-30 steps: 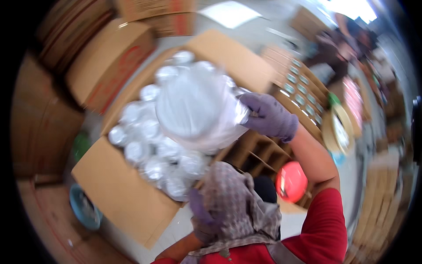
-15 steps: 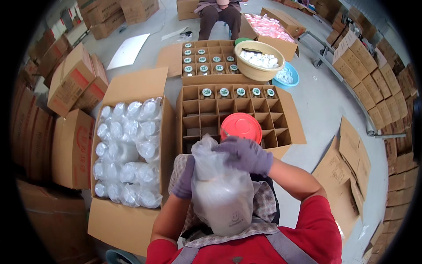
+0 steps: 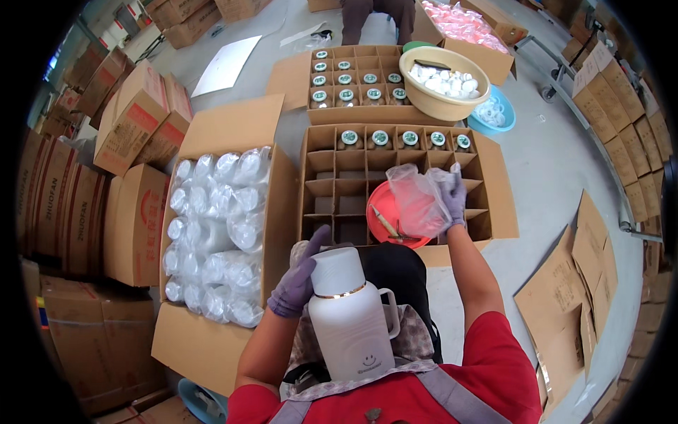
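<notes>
Open brown cardboard divider box (image 3: 500, 191). White handled jug (image 3: 349, 321) below its near edge, at lap. Crumpled clear plastic bag (image 3: 417, 201) toward near right corner, pinched by right purple-gloved hand (image 3: 455, 200). Left purple-gloved hand (image 3: 295, 281) loosely spread beside jug's top; better to steady it.

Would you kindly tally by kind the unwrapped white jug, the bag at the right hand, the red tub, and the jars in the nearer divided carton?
Unwrapped white jug: 1
Clear plastic bag at the right hand: 1
Red tub: 1
Jars in the nearer divided carton: 5
Total: 8
</notes>
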{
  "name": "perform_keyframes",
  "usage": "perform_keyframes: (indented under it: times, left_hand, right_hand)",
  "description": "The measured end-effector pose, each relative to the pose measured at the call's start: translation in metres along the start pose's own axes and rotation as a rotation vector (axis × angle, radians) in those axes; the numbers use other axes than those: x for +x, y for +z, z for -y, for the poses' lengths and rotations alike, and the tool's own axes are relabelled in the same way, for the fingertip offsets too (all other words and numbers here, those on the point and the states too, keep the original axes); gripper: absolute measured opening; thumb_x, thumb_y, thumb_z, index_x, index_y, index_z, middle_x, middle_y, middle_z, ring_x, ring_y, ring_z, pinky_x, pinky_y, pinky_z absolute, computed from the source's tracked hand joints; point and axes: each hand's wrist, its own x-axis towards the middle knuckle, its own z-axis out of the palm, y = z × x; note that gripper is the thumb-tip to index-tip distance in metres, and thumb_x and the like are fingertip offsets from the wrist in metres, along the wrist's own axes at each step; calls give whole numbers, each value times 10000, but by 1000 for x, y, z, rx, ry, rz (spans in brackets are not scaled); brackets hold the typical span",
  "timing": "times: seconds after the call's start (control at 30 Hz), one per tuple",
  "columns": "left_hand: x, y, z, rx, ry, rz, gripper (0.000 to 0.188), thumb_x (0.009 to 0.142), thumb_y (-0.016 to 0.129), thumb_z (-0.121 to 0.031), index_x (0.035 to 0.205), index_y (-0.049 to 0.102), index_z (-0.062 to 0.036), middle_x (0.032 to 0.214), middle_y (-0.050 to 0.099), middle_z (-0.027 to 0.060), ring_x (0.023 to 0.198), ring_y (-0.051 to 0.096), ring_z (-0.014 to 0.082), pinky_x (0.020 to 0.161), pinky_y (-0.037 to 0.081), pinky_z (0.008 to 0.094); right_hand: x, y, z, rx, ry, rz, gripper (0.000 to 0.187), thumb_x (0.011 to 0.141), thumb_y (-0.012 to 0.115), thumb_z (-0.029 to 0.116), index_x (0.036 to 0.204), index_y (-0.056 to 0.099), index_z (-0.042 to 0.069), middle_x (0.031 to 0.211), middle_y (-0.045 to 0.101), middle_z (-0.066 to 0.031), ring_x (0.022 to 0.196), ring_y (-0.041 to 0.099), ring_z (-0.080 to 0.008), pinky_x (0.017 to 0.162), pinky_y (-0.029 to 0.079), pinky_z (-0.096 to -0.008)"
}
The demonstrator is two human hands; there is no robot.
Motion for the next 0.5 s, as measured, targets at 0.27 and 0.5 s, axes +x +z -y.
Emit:
perform_keyframes:
  times: [0.27,0.5]
  left_hand:
    - [-17,18,-31,476,170,-330,1157,616,639,-55,1551,-37,-138,1282,481,194,1184,518,300,1024,403,401]
    - [-7,40,-16,670,520,-333,1394,611,841,-580,1523,-90,-85,1260,423,170,1116,505,279,1004,401,418]
  right_hand:
    - [15,-39,190,-556,-190,470,391,809,714,314,1090,672,45,1039,659,-151,890,640,-293,793,530,-359]
    - [-62,4,318,367,-98,1505,800,627,844,249,1328,519,41,1354,483,-138,1219,506,-257,1017,412,-380]
